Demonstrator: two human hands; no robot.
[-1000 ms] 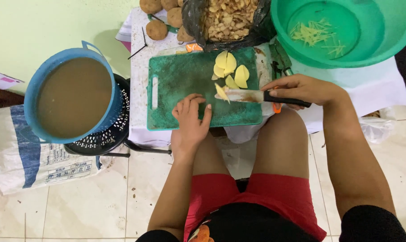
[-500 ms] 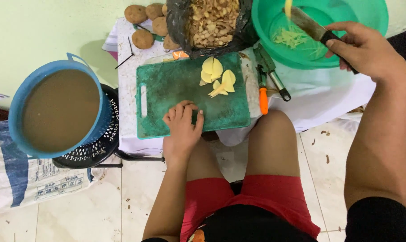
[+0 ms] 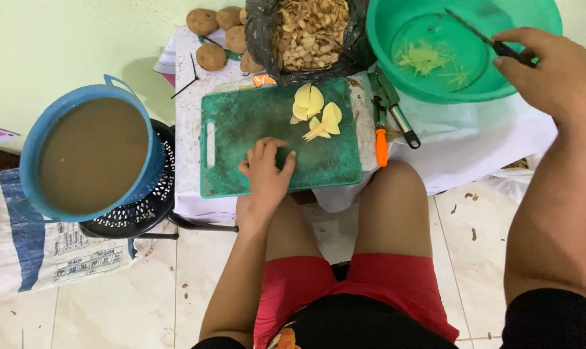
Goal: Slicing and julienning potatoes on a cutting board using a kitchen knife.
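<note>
— Where do the hands sit?
— The left hand (image 3: 266, 173) lies flat on the board (image 3: 241, 142), near its front edge. The right hand (image 3: 554, 71) holds a knife (image 3: 483, 37) over the basin (image 3: 396, 19), right of the board.

— And the slices?
— The slices (image 3: 315, 111) lie on the board's far right part. Behind it sits a bag (image 3: 261, 32) of peelings, potatoes (image 3: 212, 32) to its left. A peeler (image 3: 390, 106) lies between board and basin. A bucket (image 3: 80, 103) stands left of the table (image 3: 188, 129).

The right hand (image 3: 558, 74) is no longer at the cutting board (image 3: 273, 139); it now holds the knife (image 3: 483, 35) over the green basin (image 3: 383, 39); cut strips are gone from the board.
</note>
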